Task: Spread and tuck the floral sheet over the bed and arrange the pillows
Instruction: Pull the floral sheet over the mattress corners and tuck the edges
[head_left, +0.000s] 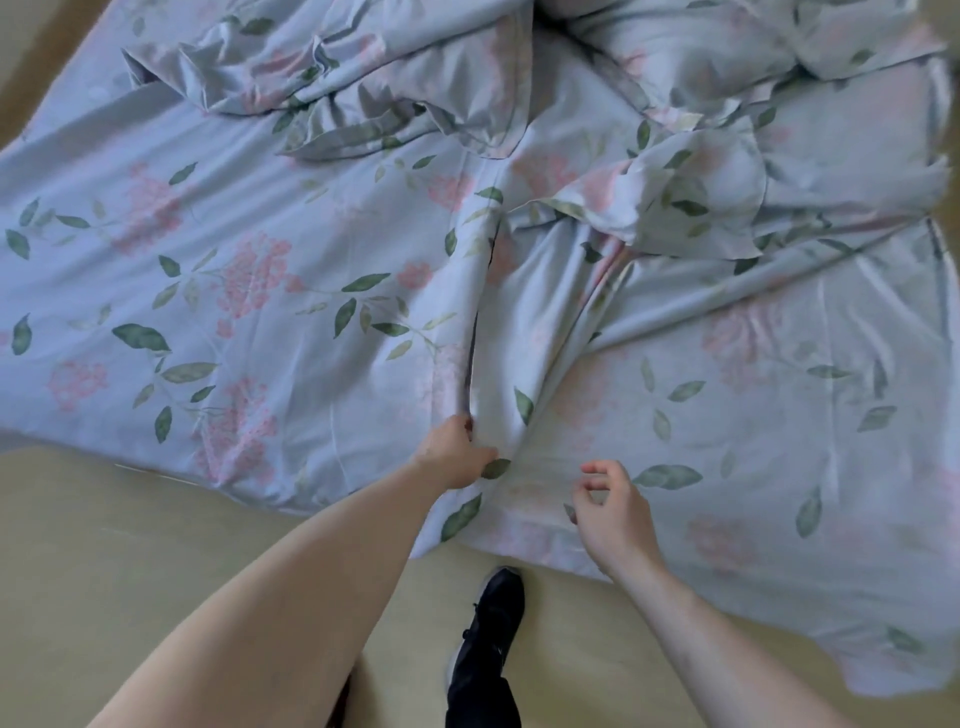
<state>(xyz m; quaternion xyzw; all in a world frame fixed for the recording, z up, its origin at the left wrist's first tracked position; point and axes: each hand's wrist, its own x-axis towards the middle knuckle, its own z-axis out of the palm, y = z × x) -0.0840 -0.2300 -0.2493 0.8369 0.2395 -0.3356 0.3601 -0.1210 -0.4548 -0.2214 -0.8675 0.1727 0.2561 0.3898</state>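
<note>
A pale blue floral sheet with pink blossoms and green leaves covers the bed, its near edge hanging down toward the floor. A long raised fold runs from the middle of the bed down to the near edge. My left hand grips the bottom of that fold. My right hand hovers just over the sheet to the right of it, fingers loosely curled and holding nothing. Two pillows in the same floral cloth lie crumpled at the far side, one at the back left, one at the back right.
Beige floor lies in front of the bed. My foot in a black shoe stands close to the hanging sheet edge. A loose bunched piece of floral cloth lies right of the middle.
</note>
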